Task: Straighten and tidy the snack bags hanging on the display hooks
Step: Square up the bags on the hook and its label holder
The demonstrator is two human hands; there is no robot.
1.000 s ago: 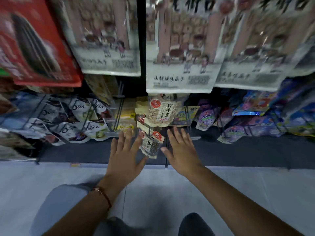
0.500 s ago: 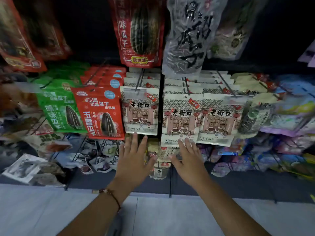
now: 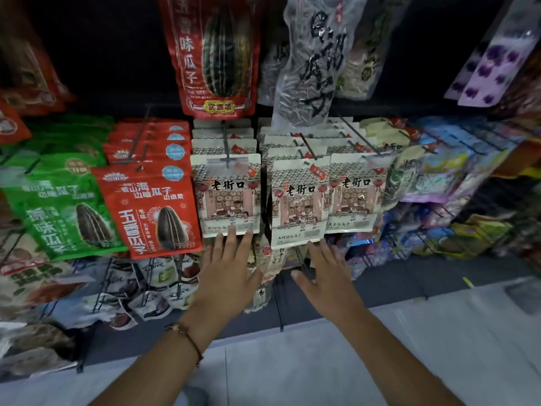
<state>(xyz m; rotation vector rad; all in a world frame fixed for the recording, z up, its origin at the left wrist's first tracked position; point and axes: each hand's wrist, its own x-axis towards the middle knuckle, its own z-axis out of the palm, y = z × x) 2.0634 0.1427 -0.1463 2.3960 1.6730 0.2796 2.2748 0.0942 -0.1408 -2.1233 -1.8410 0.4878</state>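
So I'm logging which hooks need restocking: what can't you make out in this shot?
- Head view: the white bags behind each front one show only their top edges, so counts are unclear.
- The small bags on the lower hook are largely covered by the left hand and right hand.
- The far-left bags are blurred, labels unreadable.
- The red bag is cut off by the top edge.

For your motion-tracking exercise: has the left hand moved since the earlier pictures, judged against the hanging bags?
Yes. The left hand has risen: its fingertips now reach the bottom edge of the white street-scene bag; earlier they were at the small packets lower down.
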